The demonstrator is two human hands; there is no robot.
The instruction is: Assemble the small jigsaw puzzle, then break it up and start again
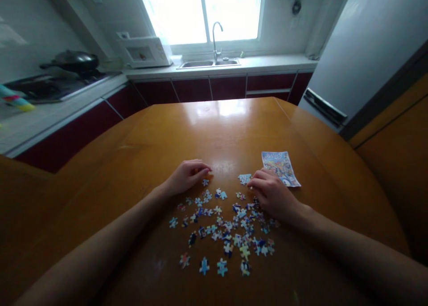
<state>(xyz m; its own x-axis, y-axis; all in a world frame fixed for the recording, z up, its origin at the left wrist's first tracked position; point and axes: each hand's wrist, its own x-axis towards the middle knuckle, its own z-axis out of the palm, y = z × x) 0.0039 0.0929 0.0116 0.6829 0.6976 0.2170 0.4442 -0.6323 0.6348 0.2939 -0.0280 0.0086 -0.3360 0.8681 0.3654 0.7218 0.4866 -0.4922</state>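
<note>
Several small colourful puzzle pieces [227,234] lie scattered on a wooden table [207,132] in front of me. My left hand [186,176] rests palm down at the top left of the scatter, fingers stretched toward a single piece [205,182] at its fingertips. My right hand [272,194] lies curled at the top right, fingertips touching a small joined cluster of pieces [244,178]. A printed picture sheet [280,168] lies just beyond my right hand. Whether either hand grips a piece is hidden.
Behind the table runs a kitchen counter with a sink and tap [214,56], a white microwave [144,52] and a wok on a stove [75,63]. A grey fridge [361,61] stands at the right. A wooden panel [394,150] borders the table's right side.
</note>
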